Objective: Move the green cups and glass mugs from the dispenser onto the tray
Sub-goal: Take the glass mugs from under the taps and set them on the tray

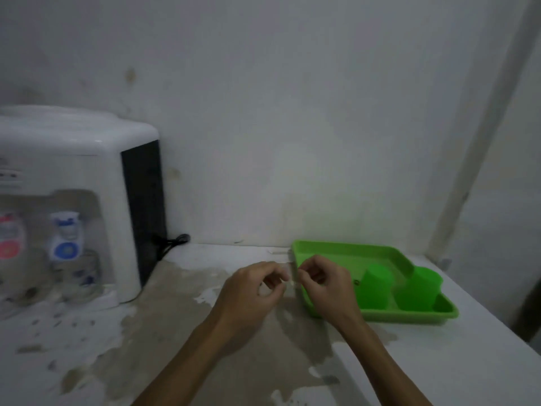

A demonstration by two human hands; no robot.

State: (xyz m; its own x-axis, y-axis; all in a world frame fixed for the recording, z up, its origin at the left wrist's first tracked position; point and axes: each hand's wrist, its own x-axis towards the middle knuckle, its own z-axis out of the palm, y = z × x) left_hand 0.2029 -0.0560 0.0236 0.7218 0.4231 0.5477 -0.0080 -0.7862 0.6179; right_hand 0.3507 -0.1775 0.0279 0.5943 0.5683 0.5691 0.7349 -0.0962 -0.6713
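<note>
Both green cups [377, 285] are already sitting in the tray [351, 253]; left hand [248, 291] and right hand [325, 285] are pinching something clear between curled fingers, probably a glass mug [289, 273], needing setting beside them, while another mug [77, 276] is waiting under the dispenser [73, 159]

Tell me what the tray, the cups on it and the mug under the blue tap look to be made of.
The tray looks like bright green plastic, one even colour with a moulded rim. The two upturned cups match it, opaque and probably plastic too. The mug under the dispenser's blue tap is see-through with a blue print, likely glass, though blur leaves that open.
</note>
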